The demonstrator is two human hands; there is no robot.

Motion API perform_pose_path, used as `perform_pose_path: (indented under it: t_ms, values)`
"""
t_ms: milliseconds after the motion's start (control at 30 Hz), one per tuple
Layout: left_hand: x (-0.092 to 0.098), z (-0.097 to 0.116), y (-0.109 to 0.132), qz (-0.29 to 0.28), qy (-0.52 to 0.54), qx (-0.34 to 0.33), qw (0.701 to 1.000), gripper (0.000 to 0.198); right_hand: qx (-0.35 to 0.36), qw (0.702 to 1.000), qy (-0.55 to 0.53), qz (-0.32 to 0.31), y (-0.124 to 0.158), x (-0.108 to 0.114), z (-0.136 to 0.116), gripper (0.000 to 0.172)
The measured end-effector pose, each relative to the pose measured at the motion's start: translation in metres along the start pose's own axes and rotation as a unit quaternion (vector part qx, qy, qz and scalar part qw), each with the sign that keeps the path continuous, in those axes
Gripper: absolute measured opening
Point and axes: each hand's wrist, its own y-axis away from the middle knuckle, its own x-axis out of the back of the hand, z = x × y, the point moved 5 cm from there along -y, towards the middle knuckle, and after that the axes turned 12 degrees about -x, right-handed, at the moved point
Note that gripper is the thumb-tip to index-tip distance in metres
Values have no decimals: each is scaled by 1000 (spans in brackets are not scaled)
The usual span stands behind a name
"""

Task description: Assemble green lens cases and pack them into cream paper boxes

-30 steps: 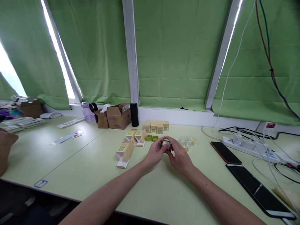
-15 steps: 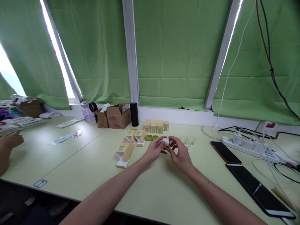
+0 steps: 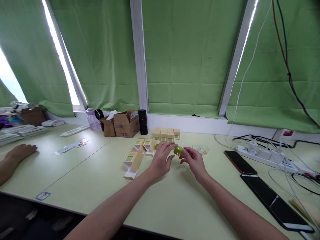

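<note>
A small green rounded case (image 3: 178,151) with a pale loop-like mark on its front is up above the table. My right hand (image 3: 195,163) pinches its right side between thumb and fingers. My left hand (image 3: 161,161) is at the case's left, fingers stretched and thumb apart; the fingertips are close to the case's upper edge, and whether they touch it I cannot tell. Behind my left hand, part of another green piece (image 3: 157,146) shows. Left of that hand lie open cream cartons with green labels, the nearest carton (image 3: 133,163) with its flap toward me.
Closed small cartons (image 3: 163,134) stand in a row at the back. Clear round dishes (image 3: 204,149) with yellow spots lie beyond my right hand. Phones (image 3: 240,162), a tablet-like device (image 3: 276,201) and a power strip (image 3: 265,156) are at right. Another person's hand (image 3: 22,152) rests at far left.
Both hands earlier held a piece with a white cylinder showing; now the green case's outside shows in my right hand. My left hand has opened. The other person's hand moved right.
</note>
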Motion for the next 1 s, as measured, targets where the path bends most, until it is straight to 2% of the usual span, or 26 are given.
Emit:
perform_pose_path:
  t_ms: [167,300,467,600,800,900,1000]
  values:
    - [-3,7,-2,-29,-33,-30,999,52,-68,997,-26,-29,0,-4,3,58]
    - [-4,3,-1,-6,-7,-16,1000,46,-93,993,-53,-49,0,-2,8,59]
    - [-7,-13,2,32,63,92,993,41,-91,993,-64,-45,-1,3,12,58]
    - [-11,-25,4,49,145,196,968,36,-74,996,-34,-47,0,4,10,55]
    - [-16,-31,2,5,223,301,927,35,-49,998,17,-39,0,4,6,51]
    - [-19,-36,5,11,262,337,904,46,-14,998,65,-7,-3,9,2,44]
    - [-21,-41,9,37,304,361,881,52,48,986,144,70,-9,25,-9,28]
